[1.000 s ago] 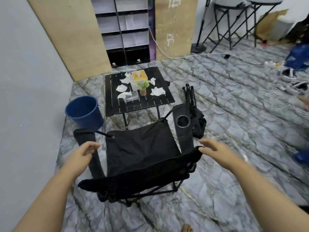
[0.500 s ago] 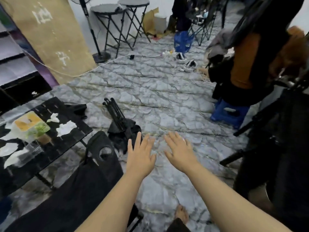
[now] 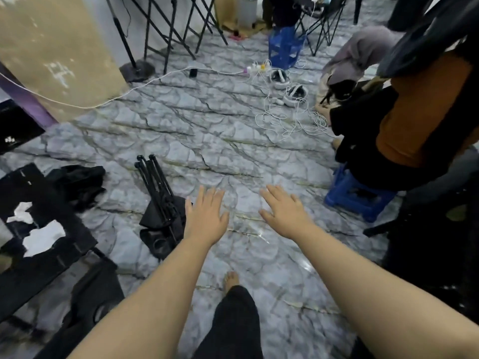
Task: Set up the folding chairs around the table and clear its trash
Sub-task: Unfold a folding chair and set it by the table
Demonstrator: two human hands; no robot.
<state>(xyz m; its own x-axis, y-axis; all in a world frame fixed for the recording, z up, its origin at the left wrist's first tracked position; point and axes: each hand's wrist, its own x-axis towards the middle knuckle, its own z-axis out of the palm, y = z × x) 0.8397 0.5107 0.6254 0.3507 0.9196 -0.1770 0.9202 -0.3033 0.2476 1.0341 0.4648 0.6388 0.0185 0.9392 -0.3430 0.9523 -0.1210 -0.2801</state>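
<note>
A folded black chair (image 3: 160, 203) lies on the marble-patterned floor, legs pointing away from me. My left hand (image 3: 206, 216) hovers just right of it, fingers straight and empty. My right hand (image 3: 283, 211) is stretched out over bare floor, also flat and empty. The black slatted table (image 3: 49, 257) shows at the left edge with white crumpled tissues (image 3: 42, 238) on it. The unfolded black chair (image 3: 93, 301) is partly visible at the bottom left.
A black fabric bag (image 3: 77, 182) lies beyond the table. A person sits on a blue stool (image 3: 357, 195) at the right. White cables (image 3: 287, 117) and shoes (image 3: 295, 93) litter the far floor. My bare foot (image 3: 230, 281) stands below my hands.
My view has swung right, away from the unfolded chair and table. Both hands let go of the chair back and now reach out over the floor beside the folded chair.
</note>
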